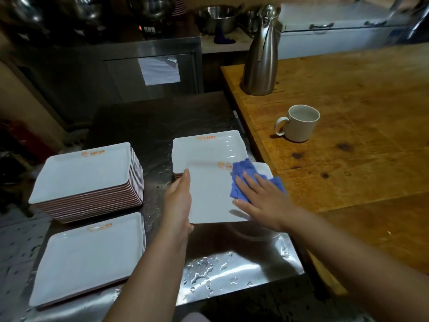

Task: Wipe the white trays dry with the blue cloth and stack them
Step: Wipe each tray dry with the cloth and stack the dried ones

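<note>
Head view, rectangular glossy tray [209, 196], crumpled cloth [243, 175]

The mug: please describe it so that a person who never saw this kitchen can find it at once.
Look at the wooden table on the right, beside the steel counter. A tall metal jug stands at its far corner, and the mug sits nearer. It is the only cup: cream, handle pointing left.

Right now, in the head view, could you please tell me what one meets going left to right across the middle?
Tall tray stack → left hand → held tray → blue cloth under right hand → mug.
</note>
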